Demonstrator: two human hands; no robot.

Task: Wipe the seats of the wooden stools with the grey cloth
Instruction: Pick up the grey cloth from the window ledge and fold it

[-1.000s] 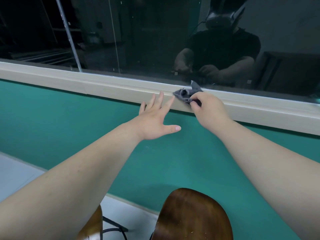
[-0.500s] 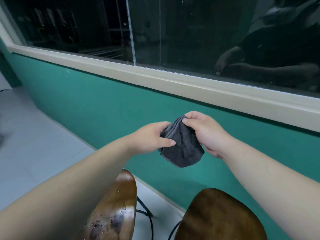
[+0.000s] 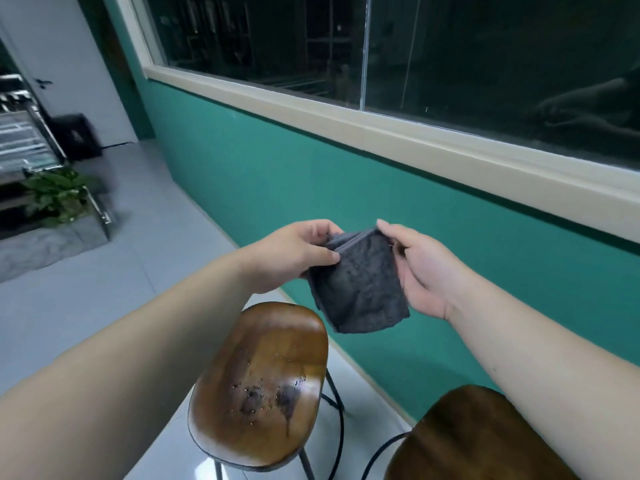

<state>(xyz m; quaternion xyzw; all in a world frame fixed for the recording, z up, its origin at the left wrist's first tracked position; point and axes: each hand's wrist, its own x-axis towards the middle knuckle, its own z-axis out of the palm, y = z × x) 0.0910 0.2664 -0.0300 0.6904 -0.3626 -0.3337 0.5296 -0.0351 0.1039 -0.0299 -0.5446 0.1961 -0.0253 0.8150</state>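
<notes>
1. L hand (image 3: pixel 294 252): holds the top-left corner of the grey cloth (image 3: pixel 360 289). Thumb lies across the near face and the fingers are curled round behind. Forearm stretched out, wrist about level.
2. R hand (image 3: pixel 420 271): palm turned toward the cloth. One digit tip sits on the top-right corner and the other fingers are along or behind the right edge, mostly hidden. It holds that side. Forearm comes in from the lower right.
3. Cloth: folded and in the air between both hands, touching nothing else. The folded top edge runs hand to hand, w/ the L end slightly lower. The long axis hangs down from that edge. The bottom edge slopes, w/ the lowest corner under the R hand's wrist side.
4. Below the hands, more under the L one: wooden stool (image 3: pixel 263 386) w/ an oval seat, its long axis running away from the person. Dark wet patches and droplets on the near half. Black wire legs. The cloth is above its far end and clear of it.
5. Under the R forearm: second stool (image 3: pixel 467 441), partly covered by the arm.
6. Beyond the hands: green wall (image 3: pixel 242 174), then a cream sill (image 3: pixel 381 133) and dark window glass above.
7. Far left of the L hand: grey floor (image 3: pixel 86 289) and a leafy plant (image 3: pixel 55 195).
</notes>
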